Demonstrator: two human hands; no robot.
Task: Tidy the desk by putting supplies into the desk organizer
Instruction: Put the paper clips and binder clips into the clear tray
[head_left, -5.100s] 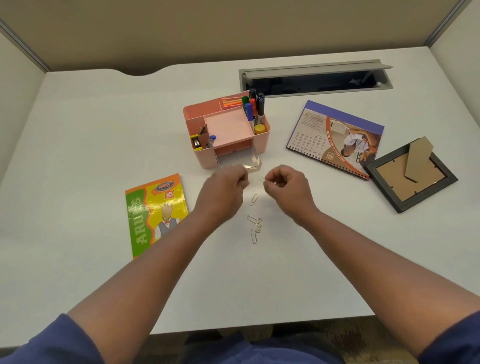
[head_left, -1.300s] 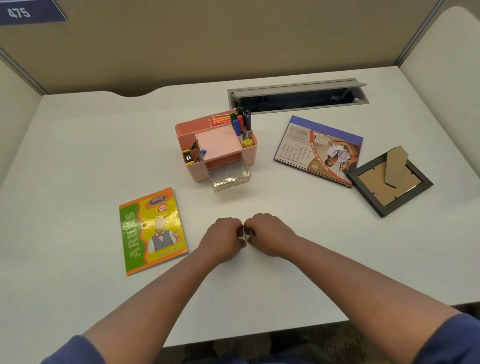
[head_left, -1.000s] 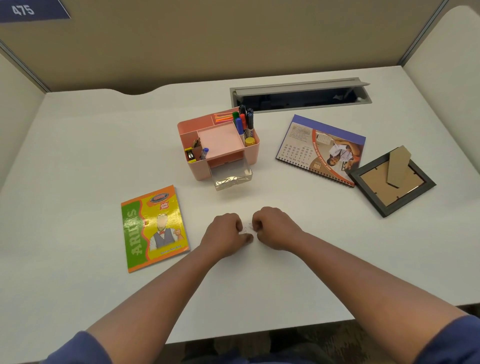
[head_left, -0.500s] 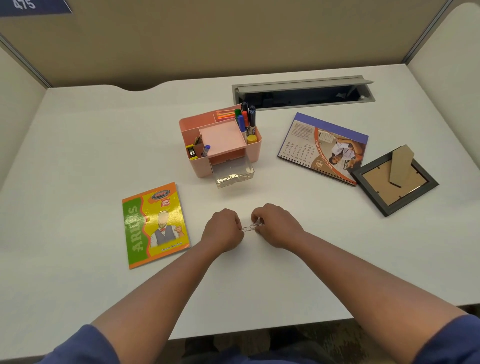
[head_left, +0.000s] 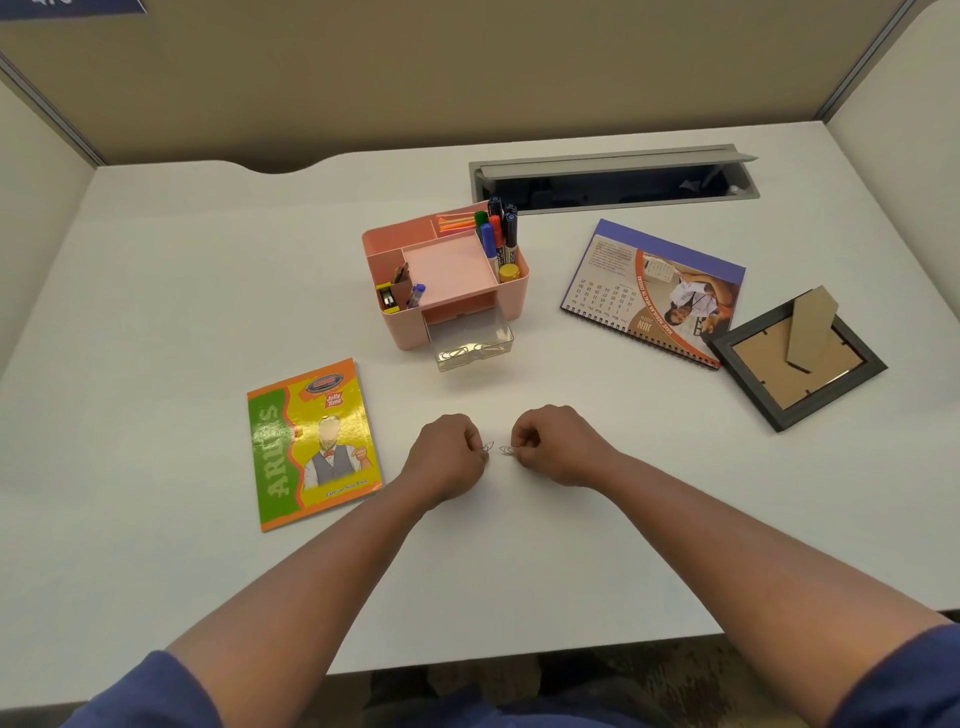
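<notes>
Hands hovered low over the white desk (head_left: 156, 312), close together: the left hand (head_left: 448, 451) pinched small silver wire paper clips (head_left: 487, 447), the right hand (head_left: 553, 441) pinched another clip (head_left: 506, 449), the two just apart; beyond them stood the pink plastic desk organizer (head_left: 514, 296), its clear drawer (head_left: 470, 343) pulled open toward them

We see two bare forearms and bare hands; we wear short dark blue sleeves (head_left: 150, 693) that end above the elbows, and no ring, watch or bracelet shows
</notes>
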